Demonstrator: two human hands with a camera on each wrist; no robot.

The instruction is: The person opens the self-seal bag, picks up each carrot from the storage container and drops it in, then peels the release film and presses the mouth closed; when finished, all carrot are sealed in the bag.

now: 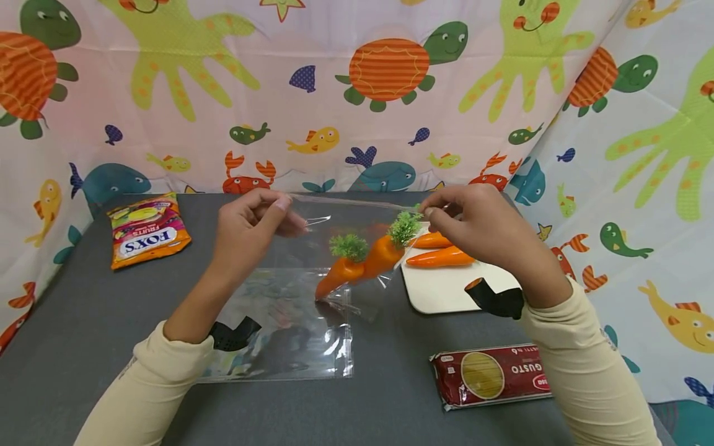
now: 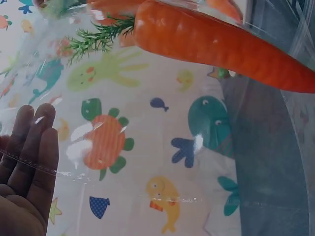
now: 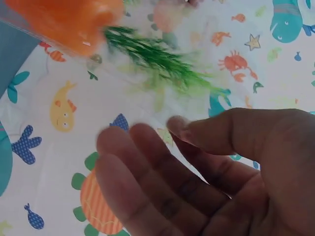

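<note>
1. Holding a clear plastic bag (image 1: 340,248) up off the grey table (image 1: 83,322): the left hand (image 1: 251,226) pinches the bag's top edge at one end and the right hand (image 1: 474,223) pinches the other end, so the mouth is stretched between them.
2. Two toy carrots (image 1: 362,263) with green tops hang inside the raised bag, tips pointing down and to the left. Judged: loading is partly done.
3. Two more carrots (image 1: 440,251) lie on the white board (image 1: 446,291), just beneath the right hand. Judged: these are what is left to go in, and the mouth is not yet sealed.
4. A second clear bag (image 1: 290,334) lies flat on the table below the left forearm; it appears to hold nothing.
5. Well apart from the hands: a Fox's sweets packet (image 1: 147,230) at the far left, a red spaghetti pack (image 1: 491,375) near the right sleeve.
6. Hard to make out:
   - the raised bag's edges, nearly invisible against the patterned cloth (image 1: 357,93);
   - whether its mouth is open or pressed flat;
   - the right wrist view is blurred, showing fingers and green leaves only;
   - the left wrist view shows one carrot through film, with the fingers cut off at the frame edge.
</note>
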